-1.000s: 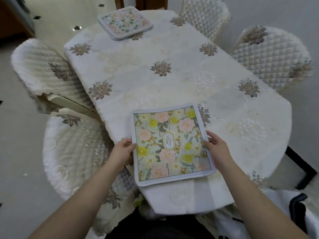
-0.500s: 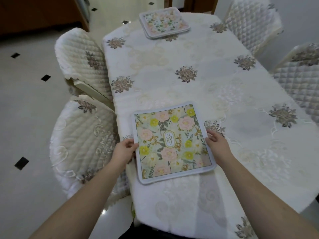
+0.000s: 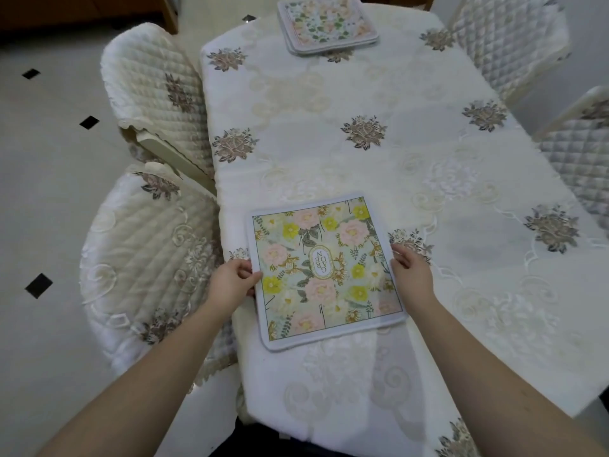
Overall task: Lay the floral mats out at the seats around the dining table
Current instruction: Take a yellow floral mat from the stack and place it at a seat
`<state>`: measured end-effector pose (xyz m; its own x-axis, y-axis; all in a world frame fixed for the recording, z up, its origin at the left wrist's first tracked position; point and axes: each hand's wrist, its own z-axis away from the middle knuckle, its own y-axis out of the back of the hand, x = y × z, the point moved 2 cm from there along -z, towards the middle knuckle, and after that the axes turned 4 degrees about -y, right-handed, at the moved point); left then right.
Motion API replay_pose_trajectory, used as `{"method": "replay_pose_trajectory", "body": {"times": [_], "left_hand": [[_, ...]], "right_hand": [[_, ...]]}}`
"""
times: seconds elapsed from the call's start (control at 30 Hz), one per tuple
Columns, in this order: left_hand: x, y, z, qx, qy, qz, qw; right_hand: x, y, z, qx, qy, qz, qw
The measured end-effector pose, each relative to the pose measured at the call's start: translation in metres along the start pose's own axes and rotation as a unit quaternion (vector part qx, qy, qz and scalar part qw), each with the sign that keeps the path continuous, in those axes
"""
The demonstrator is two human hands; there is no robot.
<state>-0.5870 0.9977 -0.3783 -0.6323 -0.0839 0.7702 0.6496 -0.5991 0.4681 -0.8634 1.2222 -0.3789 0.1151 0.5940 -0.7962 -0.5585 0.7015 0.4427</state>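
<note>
Both hands on it now! The square floral mat with the pale grey border (image 3: pixel 324 270) lies flat on the cream embroidered tablecloth (image 3: pixel 379 166), near the table's edge at seven o'clock. The left hand (image 3: pixel 230 283) pinches the mat's left border, thumb on top; the right hand (image 3: pixel 412 275) curls onto the right border. Up at twelve o'clock waits a stack of floral mats (image 3: pixel 328 23). At nine o'clock, just beside the table, stands a cream quilted chair (image 3: pixel 148 258).
</note>
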Motion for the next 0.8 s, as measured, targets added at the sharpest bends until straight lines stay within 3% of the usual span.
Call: {"method": "replay_pose_trajectory", "body": {"times": [0.23,0.33,0.43,0.5,0.6,0.8], "left_hand": [[-0.003,-0.001,0.001,0.009,-0.015,-0.064,0.998],[-0.001,-0.001,0.004,0.088,-0.021,-0.127,0.988],[0.010,-0.014,0.010,0.171,-0.145,-0.193,0.955],[0.021,-0.035,0.011,0.147,-0.236,-0.237,0.931],[0.025,-0.074,0.011,0.060,-0.287,-0.309,0.905],[0.008,-0.114,0.011,0.010,-0.269,-0.399,0.877]], "right_hand": [[0.004,-0.005,0.005,0.034,0.025,0.018,0.999],[-0.001,-0.002,0.006,0.076,0.048,0.042,0.995],[-0.011,-0.010,0.011,0.131,0.091,0.087,0.983],[-0.025,-0.035,0.016,0.072,0.167,0.146,0.972],[-0.032,-0.082,0.021,-0.029,0.258,0.258,0.931],[-0.007,-0.120,0.022,-0.055,0.297,0.425,0.854]]}}
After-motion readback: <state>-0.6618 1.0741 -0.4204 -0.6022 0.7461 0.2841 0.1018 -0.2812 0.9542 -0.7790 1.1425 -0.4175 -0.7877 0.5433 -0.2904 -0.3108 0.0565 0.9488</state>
